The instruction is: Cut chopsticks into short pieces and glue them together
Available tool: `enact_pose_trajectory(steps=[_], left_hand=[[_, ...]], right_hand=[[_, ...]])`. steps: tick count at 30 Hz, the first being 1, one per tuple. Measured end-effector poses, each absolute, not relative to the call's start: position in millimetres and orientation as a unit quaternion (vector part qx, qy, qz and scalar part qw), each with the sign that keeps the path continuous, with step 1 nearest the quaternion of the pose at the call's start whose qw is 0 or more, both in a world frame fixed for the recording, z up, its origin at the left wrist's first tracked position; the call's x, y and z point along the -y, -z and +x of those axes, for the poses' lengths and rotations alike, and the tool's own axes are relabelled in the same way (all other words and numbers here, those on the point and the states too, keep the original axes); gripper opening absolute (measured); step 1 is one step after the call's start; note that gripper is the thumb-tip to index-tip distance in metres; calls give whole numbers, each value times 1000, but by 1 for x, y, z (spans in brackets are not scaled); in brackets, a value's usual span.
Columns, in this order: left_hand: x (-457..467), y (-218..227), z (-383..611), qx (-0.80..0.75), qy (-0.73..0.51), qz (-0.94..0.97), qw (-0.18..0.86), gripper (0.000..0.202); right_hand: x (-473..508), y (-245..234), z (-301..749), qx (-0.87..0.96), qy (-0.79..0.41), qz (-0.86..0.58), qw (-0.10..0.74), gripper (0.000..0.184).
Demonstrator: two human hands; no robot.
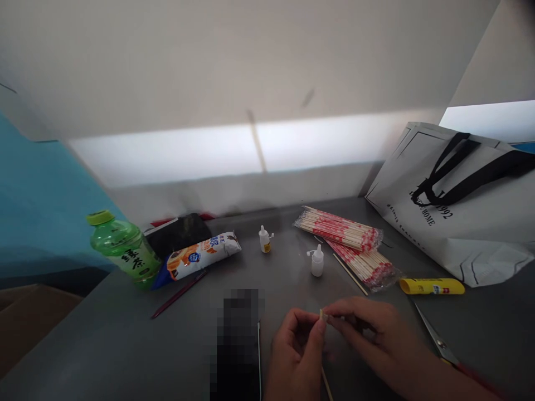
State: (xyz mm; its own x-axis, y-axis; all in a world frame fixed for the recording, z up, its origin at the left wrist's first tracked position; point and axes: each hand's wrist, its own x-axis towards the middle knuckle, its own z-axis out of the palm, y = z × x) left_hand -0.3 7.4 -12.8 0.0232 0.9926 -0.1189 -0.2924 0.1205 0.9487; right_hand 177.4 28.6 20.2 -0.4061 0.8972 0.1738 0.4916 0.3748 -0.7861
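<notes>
Between the thumb and forefinger of my left hand (297, 348) is the pale end of a thin wooden stick (321, 313). My right hand (371, 328) comes in from the right, its fingertips pinched together beside that end; what they grip is too small to tell. Below the hands, another length of thin wood (326, 385) shows, and I cannot tell whether it joins the held piece. Beyond them stand two small white glue bottles, one plain (317, 262) and one with a yellow label (264, 240). A loose stick (350, 274) lies to the right.
Packs of wooden sticks (340, 227) lie at the back right, before a white bag (422, 206). Scissors (438, 342) and a yellow packet (432, 286) are at right. Leftward are a phone (238, 356), a pen (179, 294), a snack packet (204, 255) and a green bottle (125, 245).
</notes>
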Motion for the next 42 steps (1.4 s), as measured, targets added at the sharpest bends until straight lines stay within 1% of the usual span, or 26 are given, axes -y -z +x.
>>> enact_pose_trajectory(steps=[6,11,17,21,37,42], left_hand=[[-6,12,3,-458,-546,380,589,40],[-6,10,3,-461,-546,385,584,42],[-6,12,2,-459,-545,387,586,36],[-6,13,2,-448,-548,391,589,34],[-7,13,2,-440,-542,389,600,33],[-9,15,-2,-439,-522,408,607,33]], right_hand=[[-29,-20,175,737,-329,-490,329,19],[-31,-21,175,746,-316,-480,337,14],[-31,-19,174,741,-313,-487,339,13],[-31,-18,173,729,-333,-489,344,12],[-30,-14,174,728,-348,-485,338,13],[-30,-15,173,720,-354,-487,344,13]])
